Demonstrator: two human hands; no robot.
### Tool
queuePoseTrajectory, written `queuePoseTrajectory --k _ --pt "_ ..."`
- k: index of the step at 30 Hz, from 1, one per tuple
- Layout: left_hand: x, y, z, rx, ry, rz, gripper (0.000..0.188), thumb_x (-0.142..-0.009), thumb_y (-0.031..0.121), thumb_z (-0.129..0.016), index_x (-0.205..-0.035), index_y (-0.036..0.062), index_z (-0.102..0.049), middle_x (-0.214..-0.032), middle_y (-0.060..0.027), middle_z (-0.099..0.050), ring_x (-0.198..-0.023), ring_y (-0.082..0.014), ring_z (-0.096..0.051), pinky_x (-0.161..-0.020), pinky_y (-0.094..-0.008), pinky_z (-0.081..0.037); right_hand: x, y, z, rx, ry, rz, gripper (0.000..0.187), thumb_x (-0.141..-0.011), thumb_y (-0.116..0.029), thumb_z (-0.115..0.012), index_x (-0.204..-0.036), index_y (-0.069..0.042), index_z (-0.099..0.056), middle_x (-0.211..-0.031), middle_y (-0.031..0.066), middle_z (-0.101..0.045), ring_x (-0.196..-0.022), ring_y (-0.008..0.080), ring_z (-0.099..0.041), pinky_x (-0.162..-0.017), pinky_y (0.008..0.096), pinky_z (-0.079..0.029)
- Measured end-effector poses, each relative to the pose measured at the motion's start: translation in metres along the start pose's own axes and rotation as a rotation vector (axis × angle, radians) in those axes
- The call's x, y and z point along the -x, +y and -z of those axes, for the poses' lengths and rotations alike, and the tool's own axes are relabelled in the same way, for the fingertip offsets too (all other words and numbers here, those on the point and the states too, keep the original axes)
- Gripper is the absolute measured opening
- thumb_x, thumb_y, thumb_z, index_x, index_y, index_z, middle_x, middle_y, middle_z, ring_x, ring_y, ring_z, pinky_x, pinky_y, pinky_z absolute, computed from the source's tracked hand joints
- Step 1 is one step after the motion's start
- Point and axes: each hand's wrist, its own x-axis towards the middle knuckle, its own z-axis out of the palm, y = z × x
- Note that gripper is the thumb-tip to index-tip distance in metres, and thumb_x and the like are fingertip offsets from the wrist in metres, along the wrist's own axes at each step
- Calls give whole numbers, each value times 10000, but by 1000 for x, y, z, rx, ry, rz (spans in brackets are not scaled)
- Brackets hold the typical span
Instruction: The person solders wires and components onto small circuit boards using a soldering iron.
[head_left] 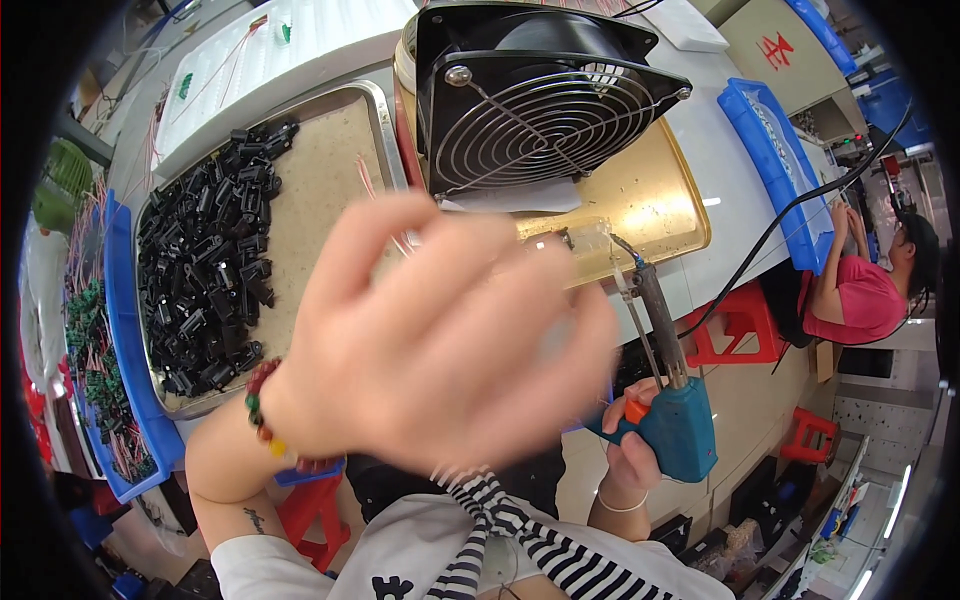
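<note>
My left hand (440, 330), blurred and close to the camera, is curled with its back toward me over the front of the work area. Its fingers look bent together, but what they hold is hidden. Thin red and white wires (367, 178) show just past its outer fingers. In my right hand (632, 462) is a teal soldering gun (685, 430) with an orange trigger, my fingers wrapped round its grip. Its metal barrel points up, the tip near the front edge of a gold tray (690, 225). Left of my hands, a metal tray (335, 130) holds a heap of small black plastic parts (210, 260).
A black fan with a wire guard (550, 140) stands behind my hands. Blue bins (125, 320) flank the bench, the left one with wired green parts. A black cable (770, 235) crosses on the right. A co-worker in pink (860, 300) sits there, near red stools (740, 325).
</note>
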Motion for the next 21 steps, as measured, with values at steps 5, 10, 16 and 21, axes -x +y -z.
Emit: queuePoseTrajectory --k 5,10,16,21 --pt "-12 24 59 185 -29 -193 257 -665 199 -627 -916 152 -604 -891 -37 -605 -817 -183 -557 -568 -318 -401 2 3 1 10 38 -14 482 -689 -117 -642 -1099 68 -469 -1039 199 -502 -601 213 -553 -557 271 -453" --pt "-13 41 73 303 -75 284 166 -754 236 -569 -872 142 -639 -907 -14 -618 -712 -184 -555 -512 -266 -359 3 -1 4 24 -2 -8 490 -690 -119 -641 -1109 67 -469 -1035 199 -500 -597 220 -556 -549 272 -448" --pt "-25 12 52 434 10 -427 156 -728 239 -624 -827 121 -646 -821 -13 -610 -601 -140 -470 -457 -227 -316 4 1 2 6 -42 0 504 -692 -98 -638 -1133 66 -456 -1041 198 -500 -604 219 -555 -542 269 -446" --pt "-30 15 42 -65 159 -489 138 -735 275 -672 -797 151 -672 -836 -10 -616 -593 -118 -498 -542 -224 -419 9 -15 -4 53 40 -83 509 -726 -217 -704 -1142 11 -518 -1057 131 -516 -694 183 -535 -618 277 -428"
